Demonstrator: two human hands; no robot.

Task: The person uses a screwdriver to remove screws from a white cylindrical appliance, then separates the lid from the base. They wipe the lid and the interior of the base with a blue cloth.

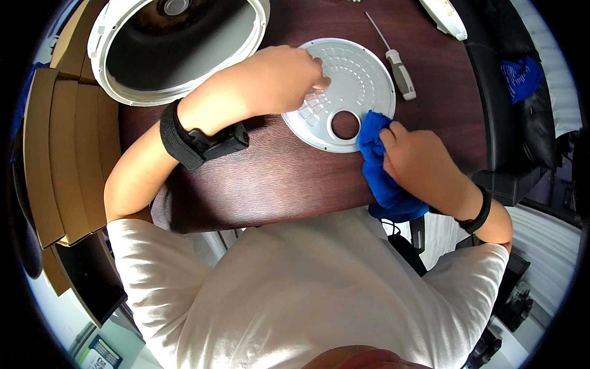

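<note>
A round pale metal plate [362,80] with rows of stamped recesses and one large round hole lies on the dark wood-grain table [295,184]. Over the plate's left part is my left hand [286,80], its fingers curled and their tips down by the recesses. Whatever those fingers may pinch is hidden. At the plate's lower right edge, my right hand [421,157] is closed on a blue cloth [384,181]. Bunched at the top, the cloth touches the rim near the hole, and its lower end hangs over the table's front edge.
A large white drum-shaped housing [126,98] with a dark inside stands at the back left. Right of the plate lies a screwdriver [401,75] with a grey-white handle. A white part [445,18] sits at the far right edge. Cardboard boxes [67,160] stand left.
</note>
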